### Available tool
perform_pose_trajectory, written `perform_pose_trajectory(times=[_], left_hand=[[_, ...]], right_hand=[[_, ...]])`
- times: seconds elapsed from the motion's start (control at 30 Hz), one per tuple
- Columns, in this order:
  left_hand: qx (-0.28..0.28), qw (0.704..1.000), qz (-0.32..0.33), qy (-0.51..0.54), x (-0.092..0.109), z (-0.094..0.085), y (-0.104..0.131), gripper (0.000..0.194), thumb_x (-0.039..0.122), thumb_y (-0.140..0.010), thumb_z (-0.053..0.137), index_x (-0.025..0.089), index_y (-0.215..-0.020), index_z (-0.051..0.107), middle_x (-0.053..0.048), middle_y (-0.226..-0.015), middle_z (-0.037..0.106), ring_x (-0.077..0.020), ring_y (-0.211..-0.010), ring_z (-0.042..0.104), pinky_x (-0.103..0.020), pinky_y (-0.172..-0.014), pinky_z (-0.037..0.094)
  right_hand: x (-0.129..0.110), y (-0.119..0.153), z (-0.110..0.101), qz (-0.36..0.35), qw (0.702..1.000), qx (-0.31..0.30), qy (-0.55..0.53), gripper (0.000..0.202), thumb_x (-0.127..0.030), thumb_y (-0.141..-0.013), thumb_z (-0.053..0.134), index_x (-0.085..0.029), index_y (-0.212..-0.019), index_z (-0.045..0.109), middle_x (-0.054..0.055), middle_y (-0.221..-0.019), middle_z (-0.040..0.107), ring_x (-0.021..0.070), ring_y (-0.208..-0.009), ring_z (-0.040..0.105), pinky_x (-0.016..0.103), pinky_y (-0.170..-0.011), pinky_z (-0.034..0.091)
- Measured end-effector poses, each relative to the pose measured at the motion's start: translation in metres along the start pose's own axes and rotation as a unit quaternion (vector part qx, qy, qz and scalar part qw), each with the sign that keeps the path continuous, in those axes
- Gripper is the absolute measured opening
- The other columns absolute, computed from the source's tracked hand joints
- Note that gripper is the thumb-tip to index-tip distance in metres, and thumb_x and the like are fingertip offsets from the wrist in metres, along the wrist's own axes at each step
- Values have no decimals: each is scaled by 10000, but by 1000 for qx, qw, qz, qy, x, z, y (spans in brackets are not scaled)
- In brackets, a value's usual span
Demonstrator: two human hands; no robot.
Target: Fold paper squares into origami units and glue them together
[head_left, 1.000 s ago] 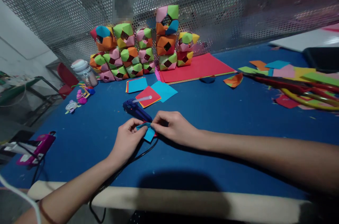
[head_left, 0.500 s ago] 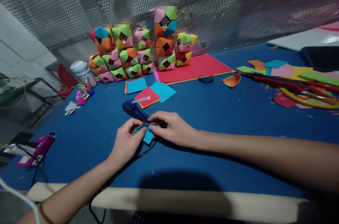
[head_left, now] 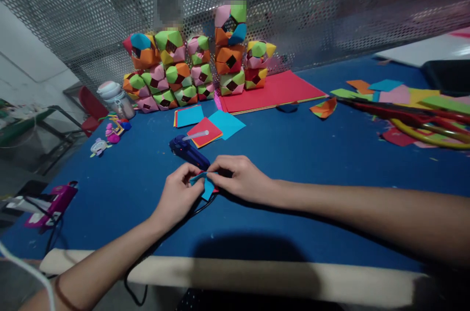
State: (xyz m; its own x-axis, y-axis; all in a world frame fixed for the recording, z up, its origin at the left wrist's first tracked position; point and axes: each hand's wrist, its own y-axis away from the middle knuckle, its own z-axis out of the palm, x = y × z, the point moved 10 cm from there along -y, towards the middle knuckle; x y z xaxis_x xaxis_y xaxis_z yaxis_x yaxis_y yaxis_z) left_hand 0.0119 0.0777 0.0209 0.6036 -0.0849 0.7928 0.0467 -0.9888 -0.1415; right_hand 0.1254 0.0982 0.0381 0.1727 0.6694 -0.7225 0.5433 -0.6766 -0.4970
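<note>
Barely any motion vs half a second ago: view shifted slightly, both hands and the blue paper (head_left: 208, 190) are in about the same spot on the table (head_left: 293, 154). Left hand (head_left: 179, 191) pinches paper's left side, thumb on top; right hand (head_left: 244, 179) has thumb and index closed on its upper right edge. Lower corner sticks out free between the hands, pointing at the near edge; red bit shows beside it at right. Paper sits left of table's middle, in from the near edge. Glue gun (head_left: 191, 153) lies just beyond, toward the far edge, unmoved
</note>
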Motion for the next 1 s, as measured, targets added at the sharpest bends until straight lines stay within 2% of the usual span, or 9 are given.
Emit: perform_pose_trajectory(times=[0.17, 0.3, 0.43, 0.6, 0.73, 0.83, 0.9, 1.0], left_hand=[[-13, 1000, -18, 17, -2, 5, 0, 68, 204, -707, 564, 160, -757, 576, 27, -700, 559, -88, -608, 453, -204, -554, 363], [2, 998, -41, 45, -4, 0, -2, 70, 217, -701, 576, 157, -735, 569, 24, -678, 553, -90, -602, 461, -209, -554, 373], [23, 996, -59, 60, -9, -5, -1, 68, 208, -696, 578, 156, -733, 556, 26, -659, 540, -88, -589, 459, -205, -537, 367], [6, 998, -41, 45, -7, -2, -1, 74, 218, -690, 580, 156, -727, 566, 25, -671, 550, -98, -619, 476, -213, -566, 390], [13, 998, -42, 45, -7, -4, -2, 58, 199, -694, 567, 155, -732, 560, 26, -676, 554, -95, -618, 481, -214, -574, 397], [23, 998, -39, 44, -5, -8, -1, 49, 187, -695, 565, 154, -730, 560, 25, -685, 560, -97, -636, 489, -212, -589, 398], [16, 999, -27, 41, -2, -6, -1, 53, 188, -693, 568, 153, -733, 570, 20, -700, 572, -102, -655, 500, -217, -607, 404], [4, 999, -11, 32, 1, -3, 0, 64, 197, -690, 574, 156, -737, 588, 12, -715, 588, -113, -672, 512, -227, -621, 413]], right_hand=[[-1, 2, -1, -19, 1000, 6, 4, 131, -162, -805, 551, -130, -703, 627, 13, -643, 604, 93, -580, 530, 216, -555, 391], [8, 0, -5, 50, 998, -6, -48, 169, -212, -845, 505, -140, -750, 624, 7, -688, 617, 92, -622, 543, 214, -582, 407], [15, 0, -5, 95, 994, -8, -48, 253, -276, -862, 474, -145, -679, 590, -10, -620, 582, 89, -582, 503, 218, -553, 384], [15, 1, 1, 70, 997, -6, -29, 111, -178, -775, 557, -143, -670, 571, -15, -591, 585, 81, -538, 493, 208, -520, 369], [14, 1, -1, 74, 997, -10, -38, 144, -176, -816, 506, -144, -696, 580, -10, -633, 593, 84, -583, 509, 213, -555, 384], [13, 0, -2, 79, 996, -12, -47, 130, -221, -833, 509, -144, -787, 603, 1, -690, 603, 92, -611, 516, 220, -566, 396], [10, 0, -2, 57, 997, -8, -45, 122, -246, -811, 560, -139, -840, 612, 12, -722, 606, 97, -615, 519, 227, -568, 404], [1, 0, -2, -1, 1000, 6, -30, 90, -204, -815, 566, -142, -779, 619, 18, -719, 601, 99, -642, 536, 232, -609, 418]])
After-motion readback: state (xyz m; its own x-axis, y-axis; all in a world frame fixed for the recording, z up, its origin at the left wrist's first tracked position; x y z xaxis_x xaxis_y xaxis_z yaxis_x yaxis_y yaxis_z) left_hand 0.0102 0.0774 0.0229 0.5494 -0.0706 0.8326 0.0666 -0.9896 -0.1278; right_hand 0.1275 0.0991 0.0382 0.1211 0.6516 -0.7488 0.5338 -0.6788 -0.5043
